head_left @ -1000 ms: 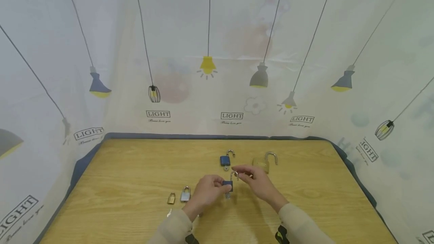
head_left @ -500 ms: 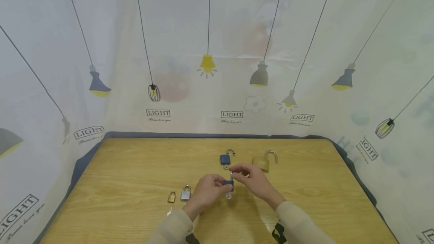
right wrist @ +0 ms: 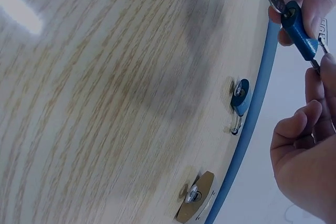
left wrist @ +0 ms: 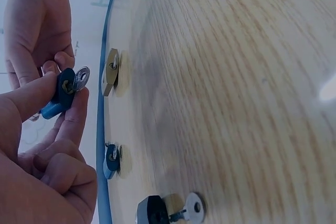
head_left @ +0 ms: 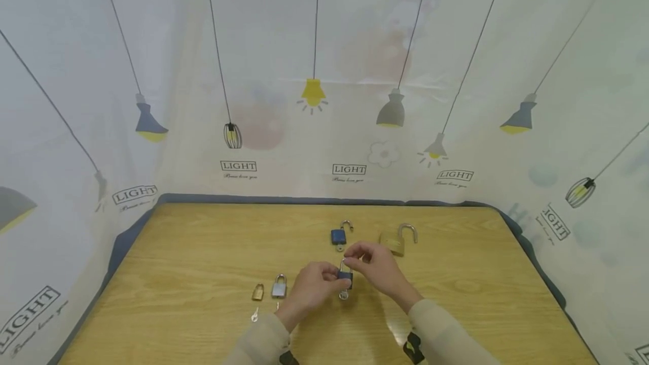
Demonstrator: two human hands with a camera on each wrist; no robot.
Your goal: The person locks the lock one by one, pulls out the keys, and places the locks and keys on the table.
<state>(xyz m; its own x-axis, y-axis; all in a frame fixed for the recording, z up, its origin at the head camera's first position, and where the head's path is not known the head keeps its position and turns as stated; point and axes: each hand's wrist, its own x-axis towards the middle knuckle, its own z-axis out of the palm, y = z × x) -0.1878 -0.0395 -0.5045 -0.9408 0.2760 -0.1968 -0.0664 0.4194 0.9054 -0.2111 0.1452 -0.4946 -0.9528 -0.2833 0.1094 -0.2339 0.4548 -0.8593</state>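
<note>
A blue padlock (head_left: 345, 279) is held off the table, with a key (left wrist: 81, 78) in the keyhole at its bottom. My left hand (head_left: 311, 290) grips the padlock body between thumb and fingers. From the right, my right hand (head_left: 379, 269) pinches the steel shackle (right wrist: 314, 65), which stands raised out of the body. Whether the shackle's free leg lines up with its hole is hard to tell, as fingers cover part of it. Behind the hands lies a second blue padlock (head_left: 338, 236), its shackle swung out and a key in it.
A large brass padlock (head_left: 392, 243) with its shackle out lies at the back right. Left of my hands are a small brass padlock (head_left: 258, 293), a silver padlock (head_left: 279, 287) and a key (head_left: 254, 315). A dark padlock (left wrist: 151, 211) with a key shows low in the left wrist view.
The shackle, hooked out to the right a second ago, has been turned round by my right hand and now stands above the padlock body. My left hand keeps its grip.
</note>
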